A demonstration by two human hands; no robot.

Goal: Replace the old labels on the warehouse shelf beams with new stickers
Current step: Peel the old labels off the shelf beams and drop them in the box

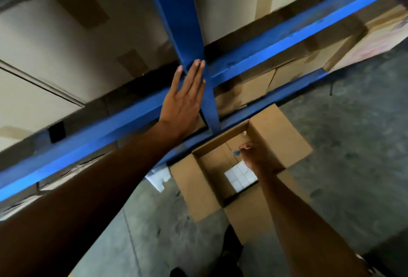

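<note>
My left hand [186,98] lies flat, fingers straight and together, against the blue shelf upright [176,11] where it meets the blue beam [287,40]. It holds nothing. My right hand [254,154] reaches down into an open cardboard box [198,188] on the floor, fingers pinched near a small blue-marked scrap [236,152]; whether it grips that scrap is unclear. White sticker sheets or pads [239,176] lie at the box's bottom. No label shows on the beam near my left hand.
Taped cardboard cartons [66,45] fill the shelves above and below the beam. A lower blue beam [276,100] runs behind the open box. White foam pieces [160,177] lie on the grey concrete floor [353,144] beside the box.
</note>
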